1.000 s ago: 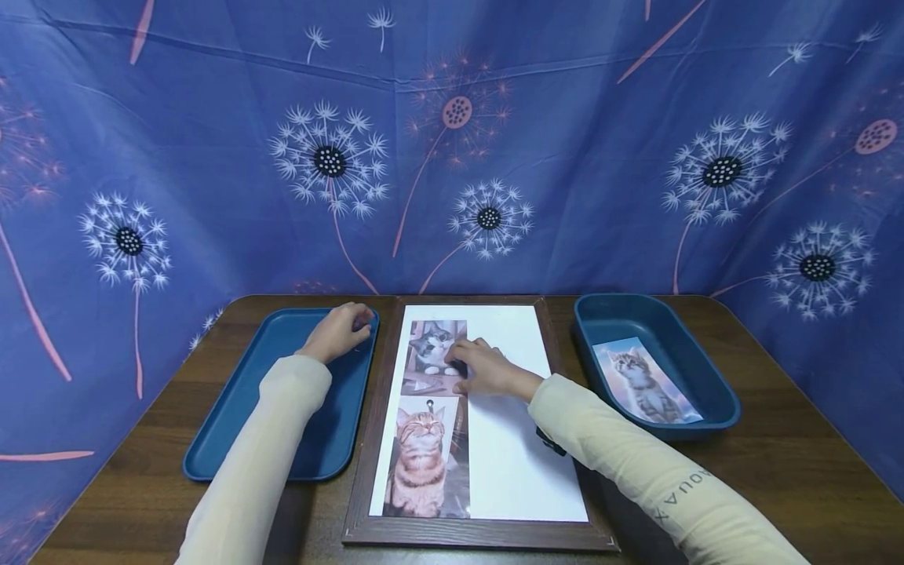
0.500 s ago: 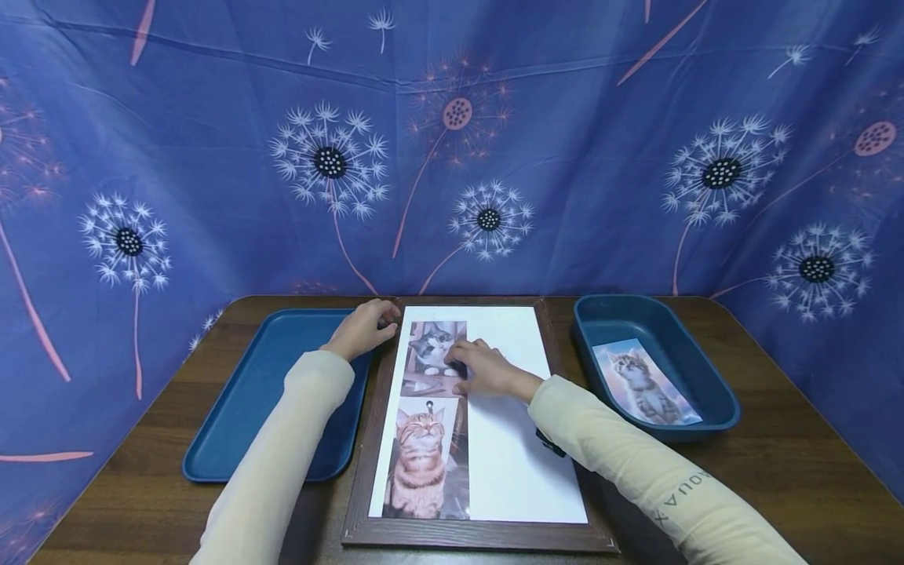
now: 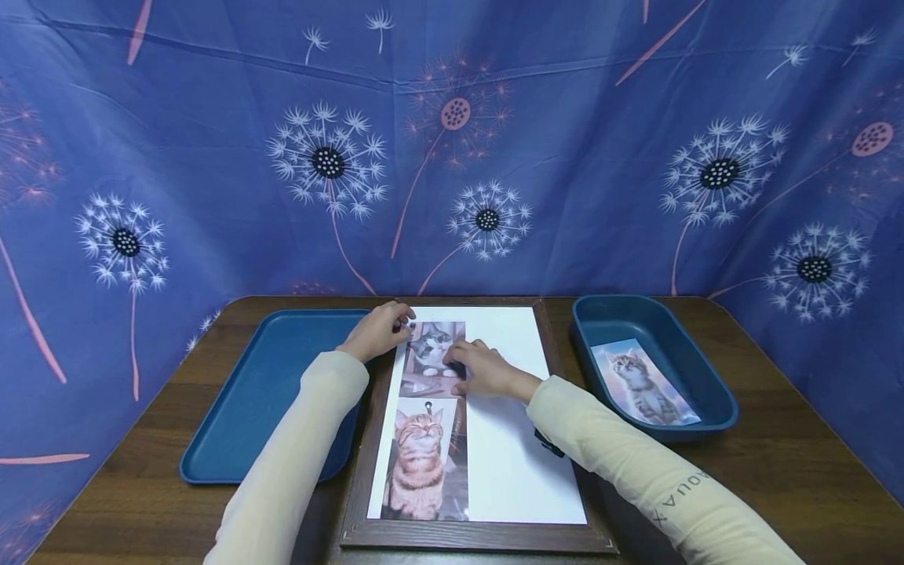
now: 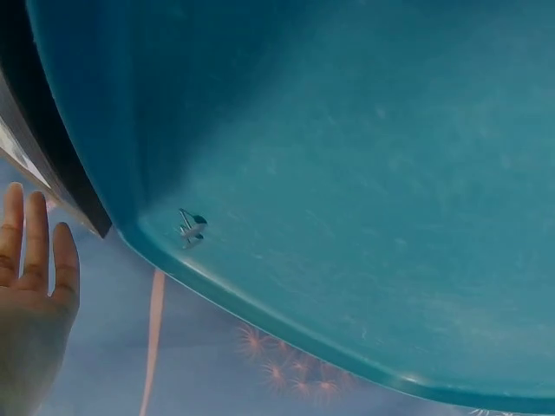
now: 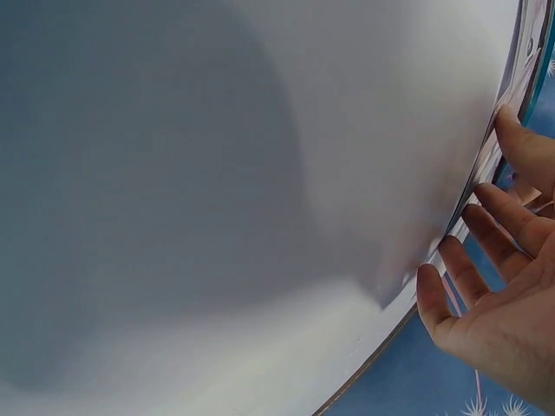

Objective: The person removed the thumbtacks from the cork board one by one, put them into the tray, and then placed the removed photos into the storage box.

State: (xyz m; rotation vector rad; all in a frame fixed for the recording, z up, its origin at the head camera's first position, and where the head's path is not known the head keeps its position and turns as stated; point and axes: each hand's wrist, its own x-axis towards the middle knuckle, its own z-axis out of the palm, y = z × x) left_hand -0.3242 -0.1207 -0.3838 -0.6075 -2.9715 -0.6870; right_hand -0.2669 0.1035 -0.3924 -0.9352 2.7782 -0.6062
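Observation:
My left hand (image 3: 377, 328) pinches a small pin at the upper left corner of the upper cat photo (image 3: 431, 345), the pin mostly hidden by the fingertips. In the left wrist view that hand (image 4: 35, 286) shows only its outer fingers. My right hand (image 3: 487, 369) rests spread on the upper photo's right part, fingertips touching the white board (image 3: 526, 447); in the right wrist view its fingers (image 5: 490, 230) reach the photo's edge. Below lies a ginger cat photo (image 3: 420, 467), with a dark-headed pushpin (image 3: 428, 407) at its top.
On the left stands a shallow blue tray (image 3: 275, 392); a small clear pushpin (image 4: 192, 229) lies inside it in the left wrist view. A deeper blue bin (image 3: 667, 326) at right holds a kitten photo (image 3: 643, 384). A brown frame (image 3: 487, 536) borders the board. Behind hangs a dandelion-patterned cloth (image 3: 579, 141).
My left hand has moved right, from over the blue tray across the frame to the upper photo's corner. The right hand stays in place on the photo.

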